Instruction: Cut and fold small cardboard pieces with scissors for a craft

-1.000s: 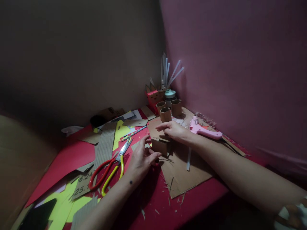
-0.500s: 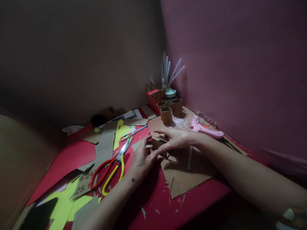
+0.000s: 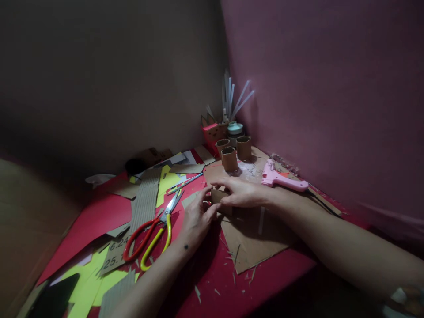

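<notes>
Between my two hands, low over a flat cardboard sheet [image 3: 253,252], stands a small folded cardboard piece [image 3: 218,196] with a plain brown face toward me. My left hand [image 3: 197,219] is curled against its left side, thumb and fingers touching its edge. From the right, my right hand [image 3: 244,193] reaches over it, fingers bent around the top and far side. The fingers hide part of the piece, so its full shape cannot be made out. A thin whitish glue stick [image 3: 261,221] lies on the sheet under my right forearm.
Scissors [image 3: 164,217] with red and yellow handles lie left of my left hand. A pink glue gun [image 3: 284,179] rests at the right. Small cardboard tubes [image 3: 229,160] and a jar [image 3: 235,129] stand behind. Paper and cardboard scraps [image 3: 145,198] cover the left side.
The cardboard piece has been turned or pressed more upright, showing its flat face rather than its stacked edges. My right fingers have shifted slightly; both forearms have barely moved.
</notes>
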`<state>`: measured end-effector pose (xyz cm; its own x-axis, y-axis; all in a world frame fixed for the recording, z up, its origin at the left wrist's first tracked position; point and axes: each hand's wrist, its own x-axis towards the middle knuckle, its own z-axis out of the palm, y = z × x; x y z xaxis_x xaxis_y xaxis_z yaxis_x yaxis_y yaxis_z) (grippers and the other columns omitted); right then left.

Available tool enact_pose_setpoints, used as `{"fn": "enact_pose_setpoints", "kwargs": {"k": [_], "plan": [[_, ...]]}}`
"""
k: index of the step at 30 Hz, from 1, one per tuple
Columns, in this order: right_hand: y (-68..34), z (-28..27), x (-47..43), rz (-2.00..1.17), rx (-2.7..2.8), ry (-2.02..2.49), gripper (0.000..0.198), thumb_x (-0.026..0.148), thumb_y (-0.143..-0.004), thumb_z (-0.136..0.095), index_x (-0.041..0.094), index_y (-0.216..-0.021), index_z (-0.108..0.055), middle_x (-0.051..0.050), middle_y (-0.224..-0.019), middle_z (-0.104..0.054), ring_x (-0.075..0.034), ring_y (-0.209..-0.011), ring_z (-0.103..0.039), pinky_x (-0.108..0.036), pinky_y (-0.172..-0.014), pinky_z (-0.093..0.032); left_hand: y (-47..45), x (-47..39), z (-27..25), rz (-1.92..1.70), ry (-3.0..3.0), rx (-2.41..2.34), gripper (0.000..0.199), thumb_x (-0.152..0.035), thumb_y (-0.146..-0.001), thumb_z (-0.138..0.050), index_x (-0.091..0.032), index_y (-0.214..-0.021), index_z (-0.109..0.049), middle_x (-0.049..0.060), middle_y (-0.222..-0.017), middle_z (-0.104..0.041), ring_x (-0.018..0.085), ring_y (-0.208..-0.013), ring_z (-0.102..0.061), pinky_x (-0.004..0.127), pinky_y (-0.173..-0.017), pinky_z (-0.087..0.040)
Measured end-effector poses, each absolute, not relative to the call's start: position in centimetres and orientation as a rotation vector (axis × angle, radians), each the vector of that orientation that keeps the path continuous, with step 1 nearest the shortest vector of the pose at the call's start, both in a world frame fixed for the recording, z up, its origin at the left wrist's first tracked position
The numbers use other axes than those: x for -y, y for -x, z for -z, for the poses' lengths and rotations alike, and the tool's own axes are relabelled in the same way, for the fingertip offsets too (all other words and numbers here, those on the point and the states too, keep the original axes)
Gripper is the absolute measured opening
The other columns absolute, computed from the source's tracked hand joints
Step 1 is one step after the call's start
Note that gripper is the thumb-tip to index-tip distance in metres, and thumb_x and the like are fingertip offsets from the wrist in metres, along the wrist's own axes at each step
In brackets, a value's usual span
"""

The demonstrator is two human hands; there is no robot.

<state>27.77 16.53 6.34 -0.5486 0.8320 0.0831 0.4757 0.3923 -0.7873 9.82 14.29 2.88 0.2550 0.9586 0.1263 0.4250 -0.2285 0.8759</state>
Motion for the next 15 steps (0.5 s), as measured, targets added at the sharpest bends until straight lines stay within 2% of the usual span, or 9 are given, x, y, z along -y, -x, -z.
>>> {"fn": "enact_pose_setpoints", "kwargs": {"k": [3, 8, 13, 15], "plan": [[-27.8, -6.3, -16.6, -1.042, 2.174, 1.138, 0.055, 0.014, -0.068, -0.066, 0.021, -0.123, -0.061, -0.007, -0.104, -0.069, -0.022, -0.087, -0.063, -0.028, -0.069, -0.047, -10.0, -14.1, -3.1, -0.936, -1.772, -1.283, 0.041, -0.034, -0.081, -0.058, -0.018, -0.118, -0.056, 0.004, -0.086, -0.066, 0.012, -0.054, -0.055, 0.026, -0.056, -0.045], [-28.2, -6.2, -16.5, -0.916, 2.291, 1.262, 0.059, 0.017, -0.066, -0.069, 0.024, -0.124, -0.061, -0.008, -0.104, -0.07, -0.025, -0.091, -0.064, -0.029, -0.072, -0.047, -10.1, -14.3, -4.0, -0.93, -1.737, -1.296, 0.035, -0.039, -0.083, -0.055, -0.017, -0.11, -0.063, -0.006, -0.049, -0.053, 0.012, -0.043, -0.048, 0.022, -0.046, -0.037], [-28.3, -5.9, -16.7, -1.005, 2.252, 1.21, 0.085, 0.015, -0.065, -0.071, 0.017, -0.144, -0.039, -0.013, -0.128, -0.06, -0.026, -0.106, -0.06, -0.028, -0.08, -0.048, -10.5, -14.9, -4.7, -0.862, -1.663, -1.267, 0.034, -0.036, -0.076, -0.059, -0.015, -0.101, -0.065, -0.007, -0.041, -0.051, 0.011, -0.034, -0.043, 0.02, -0.037, -0.028], [-28.4, -6.0, -16.8, -1.061, 2.222, 1.236, 0.089, 0.015, -0.065, -0.072, 0.014, -0.146, -0.036, -0.014, -0.132, -0.057, -0.026, -0.11, -0.059, -0.028, -0.083, -0.047, -10.6, -14.9, -4.6, -0.858, -1.628, -1.259, 0.035, -0.035, -0.074, -0.06, -0.014, -0.101, -0.064, -0.007, -0.041, -0.052, 0.011, -0.033, -0.043, 0.02, -0.036, -0.028]]}}
